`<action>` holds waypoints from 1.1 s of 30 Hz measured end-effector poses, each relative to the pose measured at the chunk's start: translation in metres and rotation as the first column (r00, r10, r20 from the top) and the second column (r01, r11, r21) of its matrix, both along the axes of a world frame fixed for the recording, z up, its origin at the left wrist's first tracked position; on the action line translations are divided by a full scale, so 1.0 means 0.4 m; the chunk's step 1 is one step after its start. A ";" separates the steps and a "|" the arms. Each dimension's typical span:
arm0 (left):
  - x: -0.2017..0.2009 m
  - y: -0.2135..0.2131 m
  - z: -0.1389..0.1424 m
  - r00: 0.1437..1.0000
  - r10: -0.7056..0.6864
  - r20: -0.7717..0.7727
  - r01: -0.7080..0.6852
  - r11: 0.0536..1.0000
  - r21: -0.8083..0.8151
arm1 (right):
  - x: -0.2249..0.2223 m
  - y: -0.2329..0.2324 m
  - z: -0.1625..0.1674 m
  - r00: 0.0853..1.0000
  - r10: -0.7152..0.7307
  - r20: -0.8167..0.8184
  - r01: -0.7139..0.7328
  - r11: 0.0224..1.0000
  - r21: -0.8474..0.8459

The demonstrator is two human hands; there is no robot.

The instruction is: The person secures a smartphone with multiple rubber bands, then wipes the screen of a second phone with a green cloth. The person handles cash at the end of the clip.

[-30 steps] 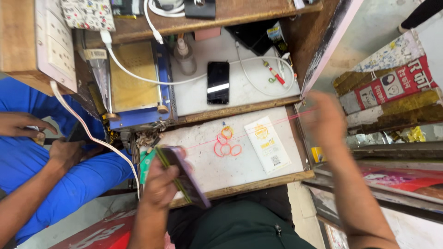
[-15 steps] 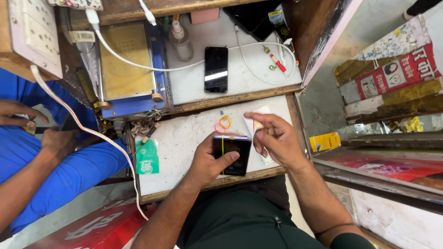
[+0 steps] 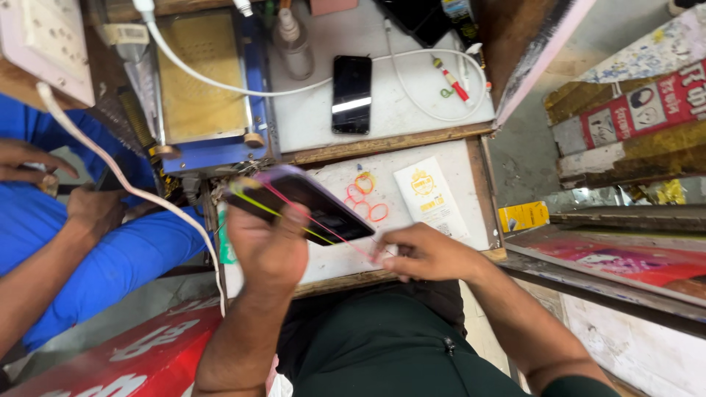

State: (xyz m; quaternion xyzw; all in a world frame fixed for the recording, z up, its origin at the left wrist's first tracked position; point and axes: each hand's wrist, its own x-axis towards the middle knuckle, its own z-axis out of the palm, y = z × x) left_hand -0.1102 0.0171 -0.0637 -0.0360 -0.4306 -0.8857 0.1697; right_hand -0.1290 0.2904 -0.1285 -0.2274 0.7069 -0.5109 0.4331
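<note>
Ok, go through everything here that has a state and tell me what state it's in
Left hand: grip shut on phone.
Phone: held tilted above the table, yellow and pink bands across it.
Right hand: pinching a stretched pink band.
Second phone: flat, screen dark.
Loose bands: slack on table.

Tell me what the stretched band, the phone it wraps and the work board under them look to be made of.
Band: likely rubber, pulled thin and taut by the right hand. Phone, in the left hand: dark face, probably glass. Board: white, scuffed top with a raw wooden edge.
</note>
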 end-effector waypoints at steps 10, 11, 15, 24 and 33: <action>-0.064 0.033 0.023 0.995 0.027 -0.098 0.012 0.925 0.380 | 0.080 0.081 -0.134 0.320 0.076 0.944 0.937 -0.173 -0.304; -0.056 0.056 0.006 0.997 -0.010 -0.079 0.040 0.922 0.385 | 0.071 0.061 -0.115 0.313 0.031 0.949 0.946 -0.098 -0.309; -0.003 0.106 -0.053 0.937 -0.239 -0.255 0.018 0.761 -0.649 | 0.013 -0.004 -0.035 0.529 0.142 0.837 0.772 0.329 -0.543; -0.003 0.147 -0.146 0.959 -0.185 -0.213 -0.082 0.539 -0.839 | 0.005 0.057 0.172 0.964 -0.264 -0.011 0.208 0.783 -0.586; -0.001 0.121 -0.083 0.909 -0.130 -0.396 -0.269 0.542 -0.796 | 0.058 -0.034 0.211 0.481 -0.309 -0.821 0.279 0.941 -0.191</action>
